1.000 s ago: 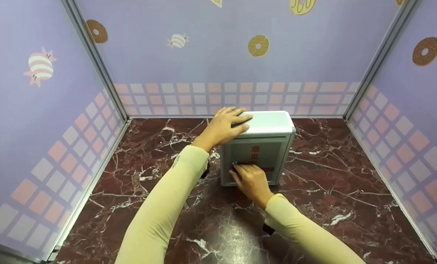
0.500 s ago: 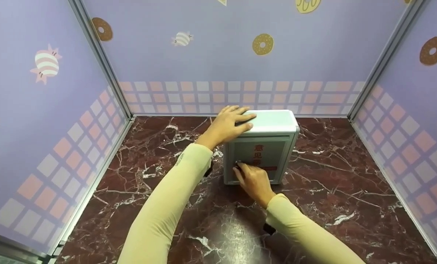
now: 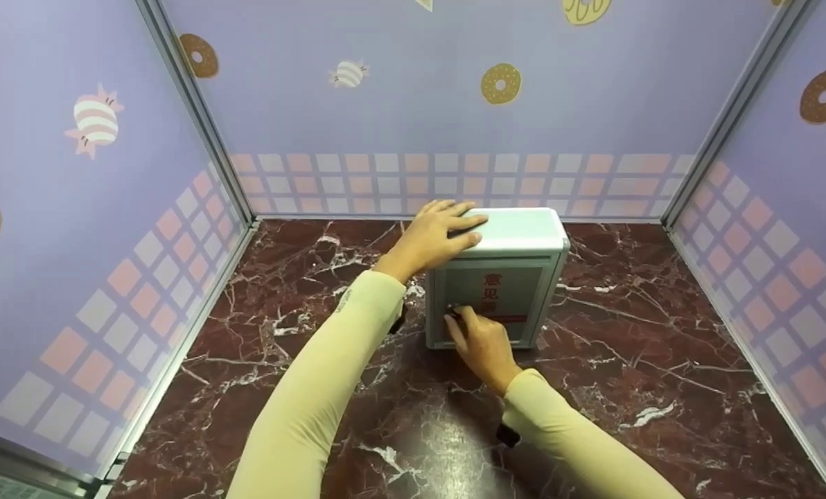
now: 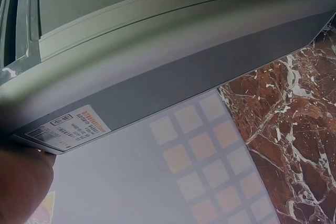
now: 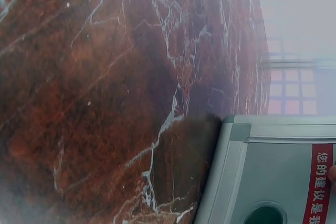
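A silver-framed suggestion box with red lettering stands upright on the marbled table. My left hand rests on its top left corner with fingers spread. In the left wrist view, part of that hand shows beside the side panel and its printed label. Low on the left of the front, my right hand pinches a small dark key-like piece at the lock; the fingers mostly cover it. In the right wrist view, only a fingertip appears, over the red strip.
The dark red marbled tabletop surrounds the box. Behind it rises a purple back wall with doughnut and sweet pictures. Side panels with pink and white squares enclose the table, joined by metal corner posts.
The right hand's fingers have curled and turned a little at the lock. The left hand stays on the box top. The whole head view has shifted slightly.
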A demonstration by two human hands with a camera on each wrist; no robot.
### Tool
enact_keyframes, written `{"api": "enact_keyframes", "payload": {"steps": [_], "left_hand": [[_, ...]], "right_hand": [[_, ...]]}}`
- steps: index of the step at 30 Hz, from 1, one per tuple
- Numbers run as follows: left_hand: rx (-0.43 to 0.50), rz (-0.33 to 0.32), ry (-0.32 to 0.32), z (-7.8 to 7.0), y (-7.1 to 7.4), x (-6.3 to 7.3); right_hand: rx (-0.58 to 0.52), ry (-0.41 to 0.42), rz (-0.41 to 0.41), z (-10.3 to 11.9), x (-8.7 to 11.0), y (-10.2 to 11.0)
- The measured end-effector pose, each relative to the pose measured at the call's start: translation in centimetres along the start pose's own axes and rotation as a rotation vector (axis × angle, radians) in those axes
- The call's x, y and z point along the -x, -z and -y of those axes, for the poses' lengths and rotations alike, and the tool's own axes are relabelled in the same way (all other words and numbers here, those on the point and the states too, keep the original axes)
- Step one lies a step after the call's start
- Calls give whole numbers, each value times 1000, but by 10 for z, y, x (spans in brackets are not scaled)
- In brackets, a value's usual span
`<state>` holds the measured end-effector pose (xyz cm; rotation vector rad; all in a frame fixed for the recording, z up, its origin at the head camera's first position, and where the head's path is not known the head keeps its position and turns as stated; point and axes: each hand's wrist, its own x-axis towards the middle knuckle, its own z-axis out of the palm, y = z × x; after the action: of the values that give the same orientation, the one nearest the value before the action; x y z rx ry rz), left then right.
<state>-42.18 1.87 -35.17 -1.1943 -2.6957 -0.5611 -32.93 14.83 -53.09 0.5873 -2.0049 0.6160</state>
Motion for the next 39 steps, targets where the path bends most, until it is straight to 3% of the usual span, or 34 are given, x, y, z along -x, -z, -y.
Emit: {"api": "enact_keyframes", "payload": {"steps": [20,39], "left_hand": [[7,9,7,-2,-3,0],[24,5,-6,1,0,0]], "right_hand": [[-79,-172,-4,7,6,-2],[-74,-158,26,9,6,4]]}}
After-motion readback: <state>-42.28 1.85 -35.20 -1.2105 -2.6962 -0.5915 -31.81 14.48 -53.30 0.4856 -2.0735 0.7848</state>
